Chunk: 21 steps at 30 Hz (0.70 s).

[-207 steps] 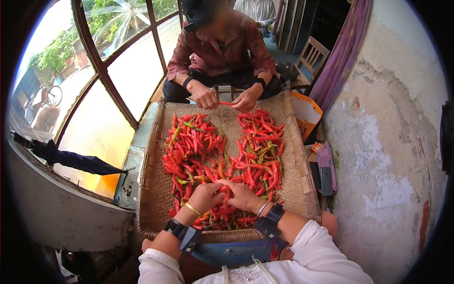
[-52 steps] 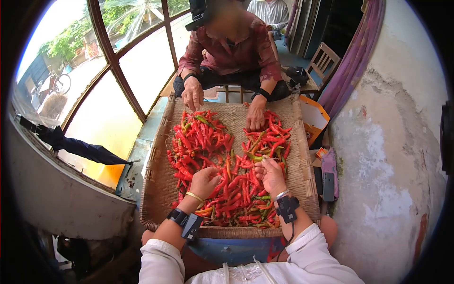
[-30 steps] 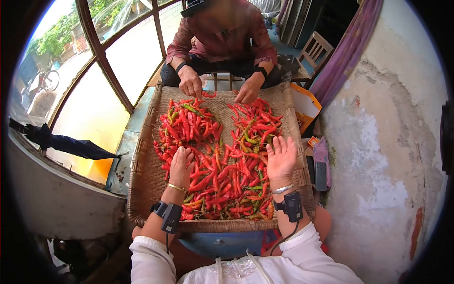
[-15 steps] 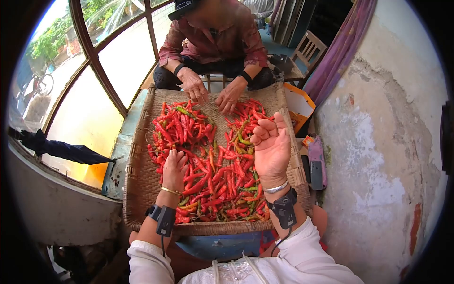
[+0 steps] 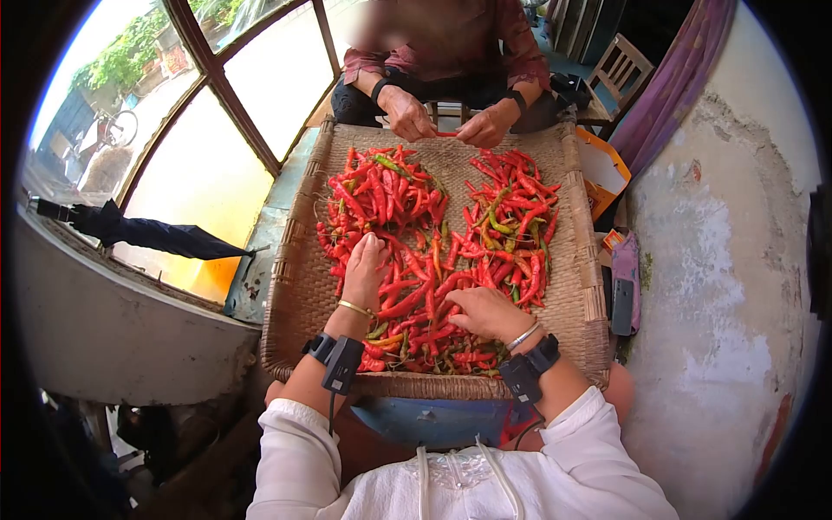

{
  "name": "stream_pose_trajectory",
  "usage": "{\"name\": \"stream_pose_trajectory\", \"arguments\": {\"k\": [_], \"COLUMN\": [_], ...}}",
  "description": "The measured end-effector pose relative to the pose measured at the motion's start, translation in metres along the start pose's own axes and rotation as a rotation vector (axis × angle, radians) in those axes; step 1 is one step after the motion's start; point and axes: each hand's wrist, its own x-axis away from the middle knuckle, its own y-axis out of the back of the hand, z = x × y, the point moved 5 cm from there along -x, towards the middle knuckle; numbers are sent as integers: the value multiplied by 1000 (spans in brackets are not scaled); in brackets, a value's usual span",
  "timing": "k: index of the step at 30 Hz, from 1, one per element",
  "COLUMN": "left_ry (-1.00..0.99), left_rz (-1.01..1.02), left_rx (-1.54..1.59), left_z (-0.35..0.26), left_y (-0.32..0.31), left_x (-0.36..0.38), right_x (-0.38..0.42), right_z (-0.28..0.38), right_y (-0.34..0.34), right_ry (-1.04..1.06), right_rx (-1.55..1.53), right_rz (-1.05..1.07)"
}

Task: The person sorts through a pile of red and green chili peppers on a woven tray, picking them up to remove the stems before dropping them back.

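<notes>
Red chili peppers (image 5: 416,299), with some green and orange ones among them, lie in heaps on a shallow woven basket tray (image 5: 290,286). At the left heap's near edge, my left hand (image 5: 364,273) rests against the peppers, its fingers mostly extended and nothing visible in them. My right hand (image 5: 490,314) is palm down over the near peppers. Its fingers curl in among them, and whatever is at the fingertips is hidden. Beyond the heaps, a co-worker's two hands (image 5: 446,123) hold a red chili pepper (image 5: 446,134) between them.
A folded dark umbrella (image 5: 165,234) lies by the window on the left. To the right are a yellow-edged box (image 5: 604,178), a purple pouch (image 5: 626,260) and a rough plaster wall (image 5: 711,286). A wooden chair (image 5: 620,74) stands behind.
My right hand has turned from raised, palm up, and come down onto the near peppers. My left hand stays by the left heap. The co-worker's hands have drawn back with a pepper.
</notes>
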Motion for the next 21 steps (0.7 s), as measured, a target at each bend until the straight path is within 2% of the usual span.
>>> {"name": "stream_pose_trajectory", "arguments": {"k": [1,3,5,7,8,9,11,12,13,15,16,19,20,21], "left_ry": [-3,-10,-80,-283,-399,-407,-542,-624,-630,-448,-524,-574,-559,-555], "left_rz": [-21,-86,-48,-59,-132,-126,-301,-354,-337,-267,-185,-94,-107,-103], "left_rx": [-26,-47,-146,-313,-591,-602,-1214,-1285,-1298,-1199,-1051,-953,-1111,-1118], "left_z": [-3,-15,-43,-69,-66,-67,-76,-77,-77,-65,-59,-44,-41,-34], "left_y": [2,10,12,14,39,36,29,22,19,21,17,7,3,3], "left_x": [-1,-3,-12,-34,-73,-81,-91,-90,-95,-113,-117,-114,-109,-105], "right_x": [0,2,5,6,6,5,4,4,5,7,8,9,8,7], "right_z": [0,-3,-7,-5,-1,2,3,3,4,6,5,4,5,7], "right_y": [1,0,-3,-3,-1,0,-4,-8,-8,-7,-8,-10,-10,-10], "right_ry": [25,1,-22,-41,-37,-32,-36,-41,-51,-36,-47,-48,-38,-25], "right_rx": [45,77,77,88,75,64,51,43,29,39,24,17,24,33], "right_rz": [-60,5,44,75,74,68,95,136,125,127,126,89,87,85]}}
